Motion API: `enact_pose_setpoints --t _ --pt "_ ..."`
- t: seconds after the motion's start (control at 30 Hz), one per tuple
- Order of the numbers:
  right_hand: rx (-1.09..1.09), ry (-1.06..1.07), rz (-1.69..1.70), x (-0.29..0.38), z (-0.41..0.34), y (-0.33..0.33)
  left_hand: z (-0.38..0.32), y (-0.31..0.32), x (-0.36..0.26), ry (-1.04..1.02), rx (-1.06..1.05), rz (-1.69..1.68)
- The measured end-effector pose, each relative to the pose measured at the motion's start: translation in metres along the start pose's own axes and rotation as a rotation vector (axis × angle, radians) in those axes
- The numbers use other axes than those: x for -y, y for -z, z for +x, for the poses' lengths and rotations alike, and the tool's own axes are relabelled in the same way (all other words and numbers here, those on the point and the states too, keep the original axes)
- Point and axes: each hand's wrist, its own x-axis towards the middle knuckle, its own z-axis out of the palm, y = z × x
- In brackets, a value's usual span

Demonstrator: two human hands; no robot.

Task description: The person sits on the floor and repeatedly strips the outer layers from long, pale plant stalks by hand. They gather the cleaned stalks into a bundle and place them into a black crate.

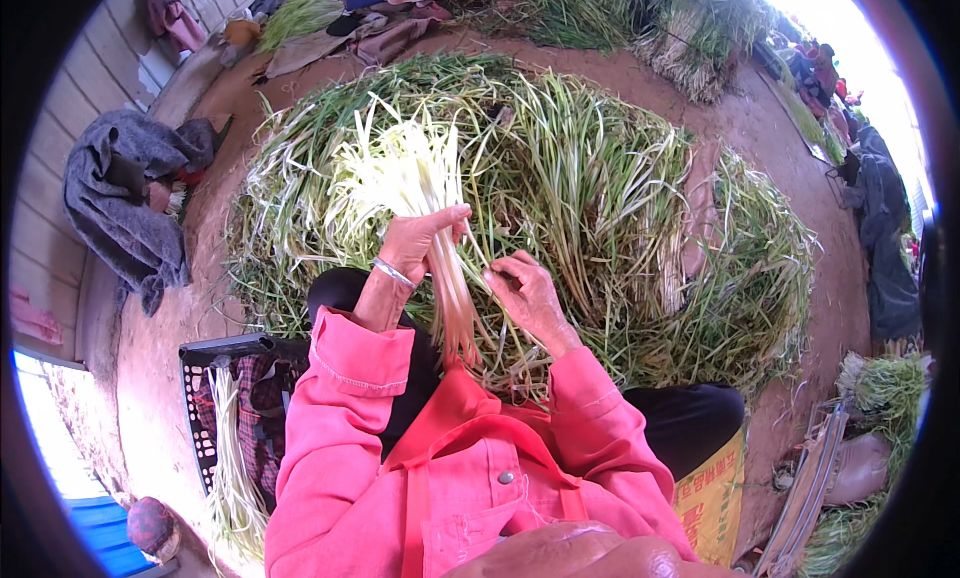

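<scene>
My left hand point(411, 244) grips a thick bunch of pale, leafy stalks point(457, 308), which look like blanched chives. Their yellowish-white leaf ends fan out beyond the hand, and the stalk ends hang towards my lap. A metal bangle circles my left wrist. Close by on the right, my right hand point(531, 299) pinches a thin pale stalk point(484, 249) beside the bunch. Under and beyond both hands spreads a large heap of green leafy stalks point(570, 195), several of them tangled and flattened. A red apron point(465, 398) covers my lap.
At my left stands a black plastic crate point(196, 420) with checked cloth and a pale bunch point(225, 428) on it. Dark grey cloth point(127, 195) lies by the wall. More green bundles point(694, 37) lie at the back. A yellow printed sack point(712, 495) and metal-edged frame point(806, 488) are at right.
</scene>
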Motion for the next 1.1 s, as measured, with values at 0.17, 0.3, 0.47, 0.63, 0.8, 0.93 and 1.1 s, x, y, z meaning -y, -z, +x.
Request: enact_pose_setpoints --t 0.17,0.3,0.47,0.63,0.8,0.93,1.1 --pt "-0.058 0.154 -0.079 0.006 0.017 0.002 -0.003 -0.004 -0.001 -0.017 0.076 0.025" --pt "-0.021 0.058 -0.026 0.005 0.014 0.001 -0.002 0.0 -0.002 -0.013 0.097 -0.045" --pt "-0.003 -0.166 0.09 -0.003 0.006 0.011 0.002 0.007 -0.007 -0.008 0.025 -0.076" --pt "-0.194 -0.286 0.398 -0.006 0.017 0.026 0.003 0.004 -0.003 0.016 0.003 -0.064" --pt "-0.078 -0.159 0.077 0.006 0.023 0.009 0.001 -0.012 0.015 0.074 0.026 0.009" --pt "-0.038 -0.151 0.053 0.014 0.025 -0.002 0.004 -0.011 0.019 0.033 0.019 -0.006" --pt "0.064 -0.155 0.13 0.018 0.03 0.0 0.006 0.001 0.013 0.004 0.075 0.058"
